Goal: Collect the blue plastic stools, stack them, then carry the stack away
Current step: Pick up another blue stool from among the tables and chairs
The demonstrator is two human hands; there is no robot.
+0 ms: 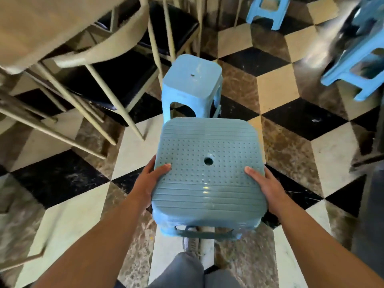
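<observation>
We count four blue stools: a held stool [208, 173], a floor stool [192, 84], a far stool [268, 9] and a right stool [353, 67].

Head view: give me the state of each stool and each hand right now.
held stool: upright, lifted, gripped at both sides
left hand: grips held stool's left edge
right hand: grips its right edge
stool ahead: upright on floor, untouched
far stool: standing on floor
stools at right: blurred, cannot tell

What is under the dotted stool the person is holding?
Under the dotted stool, a crossbar, a shoe and floor tiles show. Whether more stools nest beneath is hidden by its seat.
</observation>
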